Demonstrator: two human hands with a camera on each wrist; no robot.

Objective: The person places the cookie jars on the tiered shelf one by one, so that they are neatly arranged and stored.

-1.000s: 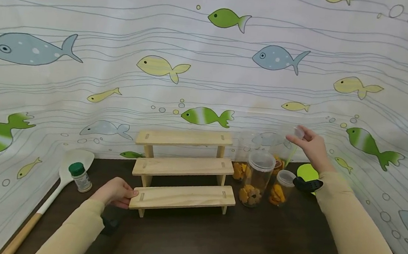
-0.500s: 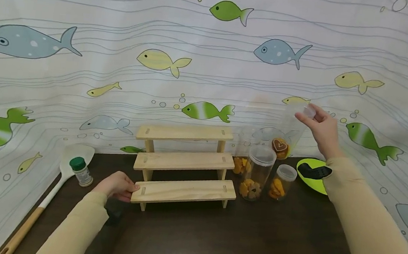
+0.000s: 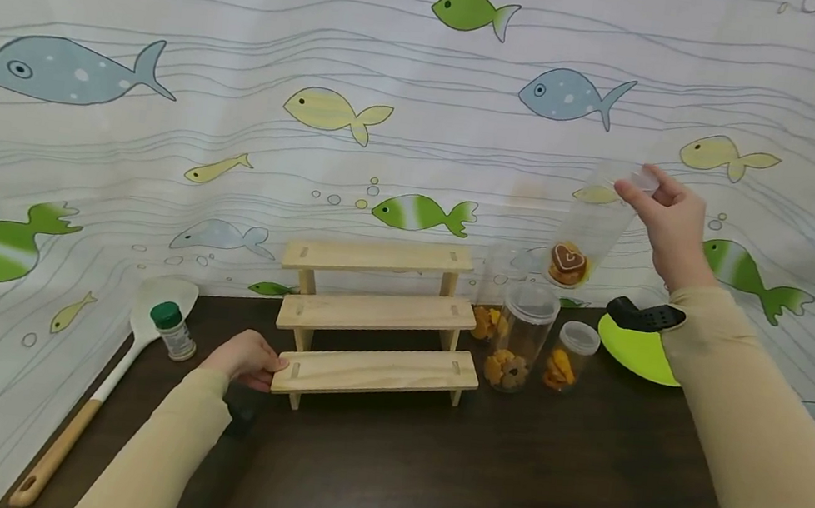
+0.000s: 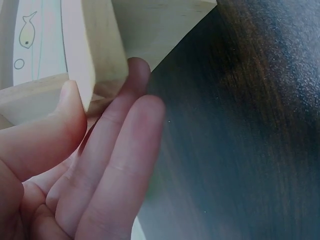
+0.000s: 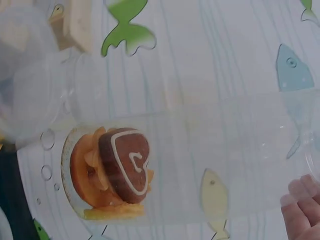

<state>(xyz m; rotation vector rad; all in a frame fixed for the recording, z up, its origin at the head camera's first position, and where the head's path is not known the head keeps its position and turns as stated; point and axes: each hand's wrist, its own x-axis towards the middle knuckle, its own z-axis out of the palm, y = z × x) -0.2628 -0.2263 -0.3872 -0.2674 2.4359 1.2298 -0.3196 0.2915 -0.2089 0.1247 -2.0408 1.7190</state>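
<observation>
My right hand (image 3: 671, 221) grips the lidded top of a tall clear jar (image 3: 596, 217), which hangs tilted above the tabletop. Through its wall in the right wrist view a heart-shaped chocolate cookie (image 5: 127, 165) with white icing lies among yellow pieces at the bottom. At the left end of a three-tier wooden shelf (image 3: 379, 371), my left hand (image 3: 248, 360) pinches the lowest board. In the left wrist view the thumb is on one face of the board (image 4: 97, 50) and fingers are beneath.
Right of the shelf stand a tall jar of cookies (image 3: 522, 334), a small jar (image 3: 569, 356) and another clear jar (image 3: 487, 317) behind. A lime green plate (image 3: 638, 351) lies farther right. At left are a green-capped shaker (image 3: 172, 330) and a white spatula (image 3: 110, 379). Fish-patterned cloth (image 3: 429, 64) hangs behind.
My right hand has raised the tall jar up and to the right, off its place behind the other jars. My left hand keeps its pinch on the shelf. The view has tipped slightly downward.
</observation>
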